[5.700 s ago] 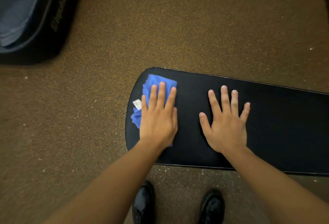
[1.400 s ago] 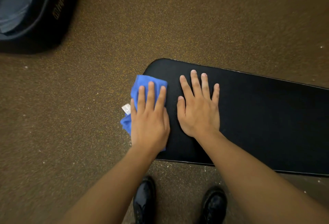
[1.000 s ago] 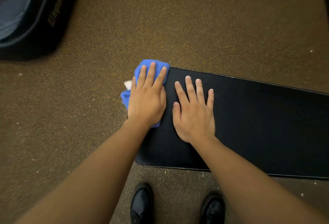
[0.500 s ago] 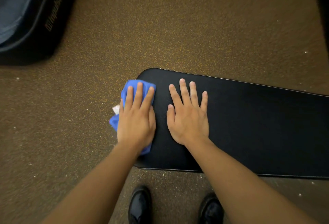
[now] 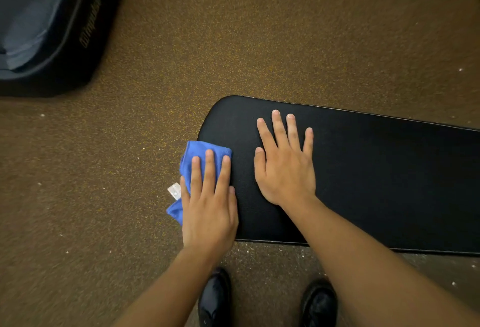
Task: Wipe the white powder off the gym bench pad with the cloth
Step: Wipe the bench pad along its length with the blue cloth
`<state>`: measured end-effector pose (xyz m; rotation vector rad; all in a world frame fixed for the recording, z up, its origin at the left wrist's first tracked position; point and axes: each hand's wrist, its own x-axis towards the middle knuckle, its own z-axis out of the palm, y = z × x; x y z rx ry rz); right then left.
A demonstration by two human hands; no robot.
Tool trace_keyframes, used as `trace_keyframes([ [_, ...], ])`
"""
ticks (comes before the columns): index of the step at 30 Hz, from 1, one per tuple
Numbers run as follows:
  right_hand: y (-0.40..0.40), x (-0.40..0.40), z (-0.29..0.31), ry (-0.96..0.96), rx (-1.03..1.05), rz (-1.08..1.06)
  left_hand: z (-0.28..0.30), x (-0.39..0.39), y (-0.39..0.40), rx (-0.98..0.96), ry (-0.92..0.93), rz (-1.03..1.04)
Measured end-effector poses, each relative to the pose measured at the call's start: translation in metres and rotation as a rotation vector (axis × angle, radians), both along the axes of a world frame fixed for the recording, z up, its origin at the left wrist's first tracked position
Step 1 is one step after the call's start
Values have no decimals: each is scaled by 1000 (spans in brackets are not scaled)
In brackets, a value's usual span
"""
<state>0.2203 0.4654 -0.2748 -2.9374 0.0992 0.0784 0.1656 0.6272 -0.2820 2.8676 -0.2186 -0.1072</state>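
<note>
- The bench pad (image 5: 363,176) looks clean black all over; no white powder shows on it, so the wiping seems nearly done.
- The left hand (image 5: 207,204) presses flat, fingers straight, on the blue cloth (image 5: 200,151) at the pad's rounded 9 o'clock end, the cloth overhanging the edge.
- The right hand (image 5: 285,165) lies open and flat on the pad, holding nothing.
- White specks dot the floor (image 5: 259,41) toward 6 o'clock by the shoes (image 5: 215,298).
- Open pad stretches toward 3 o'clock.

bench pad (image 5: 376,183): black | blue cloth (image 5: 201,152) on left end | powder: possibly none
</note>
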Motion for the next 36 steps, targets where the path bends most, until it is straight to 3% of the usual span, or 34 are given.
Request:
trace_keyframes([
  [11, 1, 0, -1, -15, -8, -4, 12, 163, -38, 47, 65, -287],
  [15, -1, 0, 1, -24, 2, -9, 9, 140, -36, 19, 16, -266],
  [23, -1, 1, -1, -30, 53, -31, 5, 8, -30, 22, -28, -138],
  [28, -1, 0, 0, -50, 76, -39, 6, 53, -41, 14, 8, -146],
  [33, -1, 0, -1, -73, 57, -48, 11, 137, -47, 15, 47, -293],
  [36, -2, -1, -1, -65, 45, -51, 8, 144, -40, -2, 41, -283],
])
